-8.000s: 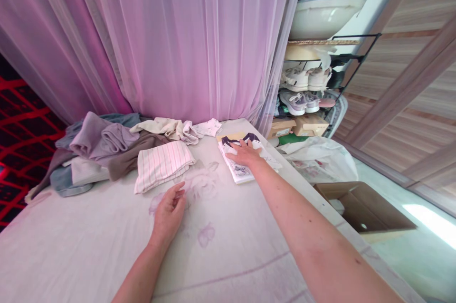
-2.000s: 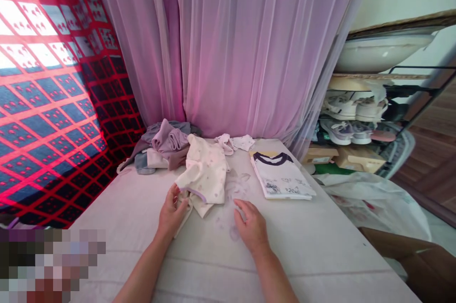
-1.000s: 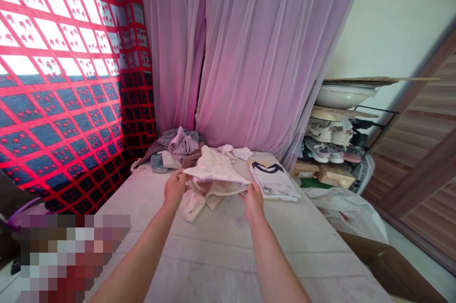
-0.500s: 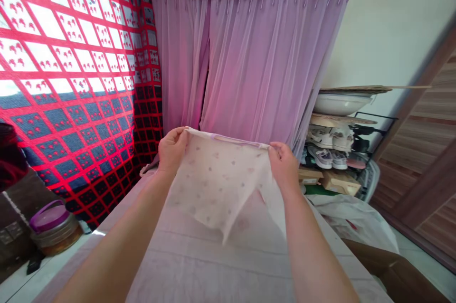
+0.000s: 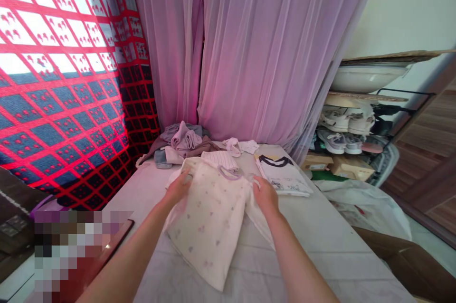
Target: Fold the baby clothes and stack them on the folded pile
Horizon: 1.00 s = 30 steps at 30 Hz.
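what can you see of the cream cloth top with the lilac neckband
The cream cloth top looks thin and soft, dotted with small faded motifs, some heart-like. It is spread over the pale fabric sheet, lilac neckband far, hem near. The left hand and right hand touch its shoulders; the right forearm partly hides one sleeve.
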### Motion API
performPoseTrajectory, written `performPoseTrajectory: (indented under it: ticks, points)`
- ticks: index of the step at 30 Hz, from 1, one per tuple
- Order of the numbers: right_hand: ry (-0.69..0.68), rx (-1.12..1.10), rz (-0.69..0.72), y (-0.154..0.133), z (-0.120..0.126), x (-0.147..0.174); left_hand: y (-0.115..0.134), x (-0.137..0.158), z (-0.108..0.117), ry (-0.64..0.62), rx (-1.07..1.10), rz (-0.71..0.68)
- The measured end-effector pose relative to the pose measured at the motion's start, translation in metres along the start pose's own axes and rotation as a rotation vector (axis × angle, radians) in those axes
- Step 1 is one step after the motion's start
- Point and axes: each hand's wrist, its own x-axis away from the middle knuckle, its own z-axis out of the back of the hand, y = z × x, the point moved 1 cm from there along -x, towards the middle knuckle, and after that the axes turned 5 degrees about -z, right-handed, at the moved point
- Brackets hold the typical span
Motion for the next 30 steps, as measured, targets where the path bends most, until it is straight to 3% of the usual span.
performPoseTrajectory:
  ticks: [4, 8, 12, 17, 22, 27, 30]
  points:
    - [-0.008, 0.042, 0.05, 0.013, -0.021, 0.025, -0.028, 0.033, -0.001, -0.063, -0.08, -0.013]
    - [-0.044, 0.144, -0.068, 0.028, -0.032, 0.038, -0.043, 0.061, 0.005, -0.07, -0.311, 0.008]
    - [-0.053, 0.266, -0.17, 0.038, -0.034, 0.046, -0.041, 0.075, 0.01, -0.081, -0.517, 0.066]
    - [-0.059, 0.313, -0.149, 0.035, -0.02, 0.051, -0.026, 0.077, 0.015, -0.118, -0.553, 0.079]
    - [-0.097, 0.237, -0.235, 0.039, -0.001, 0.044, -0.03, 0.075, 0.031, -0.103, -0.488, 0.239]
    - [-0.048, 0.285, -0.203, 0.046, -0.003, 0.041, -0.038, 0.069, 0.04, -0.121, -0.527, 0.214]
    - [-0.022, 0.272, -0.181, 0.045, -0.012, 0.045, -0.03, 0.054, 0.038, -0.043, -0.529, 0.156]
